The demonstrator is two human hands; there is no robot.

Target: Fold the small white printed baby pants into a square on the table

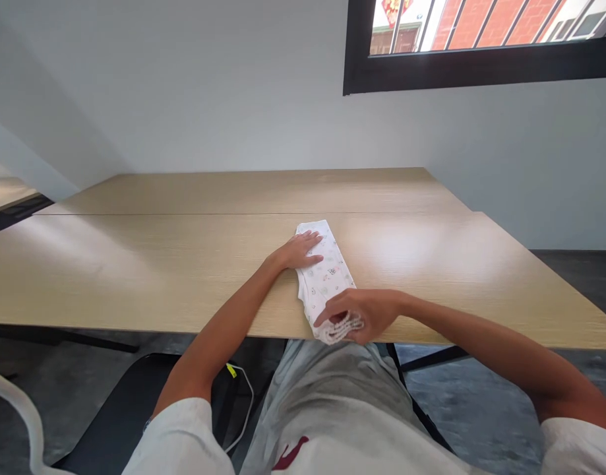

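Note:
A folded white cloth [332, 272] with a small scattered print lies in a long narrow strip on the table, from its middle to the front edge. Whether it is a garment or a plain piece of fabric, I cannot tell. My left hand [303, 251] rests flat on the strip's far part, fingers stretched out and thumb apart. At the near end, my right hand [364, 313] curls its fingers around the cloth, where stacked, bumpy layers show at the table's edge. Part of that end is hidden behind the right hand.
The light wood table [184, 264] has a seam running across it toward the back. A pale wall [223, 86] stands behind it, with a dark-framed window [431, 69] at upper right. A black chair [119, 402] and a white cable [250, 389] are below the front edge.

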